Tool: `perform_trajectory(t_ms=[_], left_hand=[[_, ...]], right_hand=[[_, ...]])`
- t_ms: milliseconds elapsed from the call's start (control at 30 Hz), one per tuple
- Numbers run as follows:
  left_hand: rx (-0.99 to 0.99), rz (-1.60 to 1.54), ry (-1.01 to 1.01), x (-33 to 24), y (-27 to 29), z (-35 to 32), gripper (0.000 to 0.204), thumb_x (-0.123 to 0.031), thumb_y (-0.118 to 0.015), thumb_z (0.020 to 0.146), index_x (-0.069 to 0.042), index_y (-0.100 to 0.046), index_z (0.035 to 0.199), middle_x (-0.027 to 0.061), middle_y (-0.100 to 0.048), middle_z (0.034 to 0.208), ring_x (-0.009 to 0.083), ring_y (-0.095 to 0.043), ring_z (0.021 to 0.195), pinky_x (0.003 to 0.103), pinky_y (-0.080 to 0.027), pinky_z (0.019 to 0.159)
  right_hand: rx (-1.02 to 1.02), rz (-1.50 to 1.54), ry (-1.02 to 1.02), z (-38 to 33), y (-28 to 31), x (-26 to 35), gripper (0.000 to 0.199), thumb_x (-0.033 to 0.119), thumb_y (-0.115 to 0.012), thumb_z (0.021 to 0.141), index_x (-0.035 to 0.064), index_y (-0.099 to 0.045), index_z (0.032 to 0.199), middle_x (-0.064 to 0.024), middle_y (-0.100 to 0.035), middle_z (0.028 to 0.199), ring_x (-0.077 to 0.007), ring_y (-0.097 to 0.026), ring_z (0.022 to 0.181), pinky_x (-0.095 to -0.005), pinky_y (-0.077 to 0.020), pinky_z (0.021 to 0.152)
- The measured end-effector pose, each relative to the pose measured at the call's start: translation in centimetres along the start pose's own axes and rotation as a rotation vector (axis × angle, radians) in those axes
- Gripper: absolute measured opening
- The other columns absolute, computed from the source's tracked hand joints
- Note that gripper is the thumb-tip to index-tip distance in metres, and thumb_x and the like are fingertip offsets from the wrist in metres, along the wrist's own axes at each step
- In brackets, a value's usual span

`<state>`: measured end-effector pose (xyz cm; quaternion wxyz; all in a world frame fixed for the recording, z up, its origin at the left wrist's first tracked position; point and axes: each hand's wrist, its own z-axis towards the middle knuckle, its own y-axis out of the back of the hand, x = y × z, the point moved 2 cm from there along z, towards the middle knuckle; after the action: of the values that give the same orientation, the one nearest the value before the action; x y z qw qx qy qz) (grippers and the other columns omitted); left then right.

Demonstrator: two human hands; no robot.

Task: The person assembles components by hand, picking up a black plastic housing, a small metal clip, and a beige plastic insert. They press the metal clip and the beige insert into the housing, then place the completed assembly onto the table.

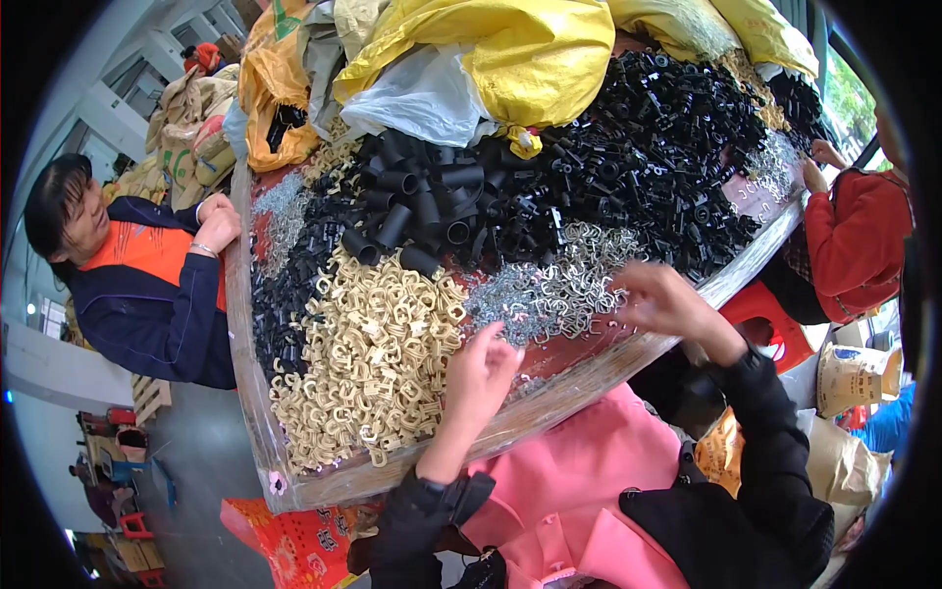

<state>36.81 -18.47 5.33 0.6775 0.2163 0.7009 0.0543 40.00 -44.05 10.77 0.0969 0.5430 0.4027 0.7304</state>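
Note:
At the edge of a heap of small silver screws [505, 299], my left hand [479, 378] has its fingers loosely bent and a little apart. Nothing shows clearly between them. Silver U-shaped metal clips [579, 280] lie in a pile to the right of the screws. Over the right end of those clips, my right hand [662, 299] is bent with fingertips and thumb apart; I make out no part in it. Left of my left hand spreads a large pile of cream plastic clips [378, 358].
Black plastic tubes [427, 201] and a mound of small black parts [648, 147] cover the table's middle and far side. Yellow sacks [530, 59] stand behind. A raised wooden rim [589, 383] edges the table. One person [147, 265] sits left, another [863, 236] right.

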Motion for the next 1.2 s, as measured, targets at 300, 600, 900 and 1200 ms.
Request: perform_trajectory(t_ms=[300, 600, 900, 1200], left_hand=[[-0.167, 0.676, -0.417, -3.7, -0.6, 5.7, 0.045, -0.011, -0.06, 0.07, 0.0, -0.045, 0.111, 0.0152, -0.051, 0.098, 0.0307, -0.053, 0.085, 0.035, -0.045, 0.074], [-0.171, 0.531, -0.494, -2.6, -1.9, 6.1, 0.048, -0.009, -0.06, 0.07, 0.001, -0.042, 0.114, 0.0177, -0.044, 0.111, 0.0343, -0.049, 0.096, 0.037, -0.04, 0.083], [-0.128, 0.071, -0.272, -2.9, -1.3, 4.6, 0.043, -0.012, -0.059, 0.074, 0.002, -0.044, 0.112, 0.0172, -0.05, 0.104, 0.0276, -0.055, 0.086, 0.03, -0.045, 0.073], [-0.168, -0.487, -0.116, -1.1, 0.3, 2.1, 0.033, -0.009, -0.05, 0.082, -0.001, -0.043, 0.114, 0.0103, -0.055, 0.096, 0.0177, -0.057, 0.079, 0.025, -0.047, 0.064]], right_hand=[[-0.377, -0.459, 0.03, 10.1, -4.5, -4.9, 0.038, 0.019, -0.056, 0.072, 0.0091, -0.046, 0.107, -0.013, -0.051, 0.083, -0.0286, -0.057, 0.067, -0.0368, -0.0459, 0.058], [-0.453, -0.5, 0.249, 9.4, -4.4, -2.6, 0.03, 0.015, -0.057, 0.07, 0.0086, -0.049, 0.098, -0.0085, -0.051, 0.087, -0.0285, -0.056, 0.066, -0.037, -0.046, 0.055], [-0.185, -0.054, -0.005, 9.3, -4.9, -2.8, 0.033, 0.013, -0.059, 0.074, 0.0063, -0.047, 0.104, -0.0049, -0.055, 0.084, -0.016, -0.056, 0.063, -0.0284, -0.0452, 0.054], [0.047, 1.005, -0.186, 5.6, -7.5, 3.9, 0.02, 0.009, -0.058, 0.077, 0.0023, -0.052, 0.094, -0.004, -0.055, 0.078, -0.0123, -0.053, 0.056, -0.0263, -0.0435, 0.051]])
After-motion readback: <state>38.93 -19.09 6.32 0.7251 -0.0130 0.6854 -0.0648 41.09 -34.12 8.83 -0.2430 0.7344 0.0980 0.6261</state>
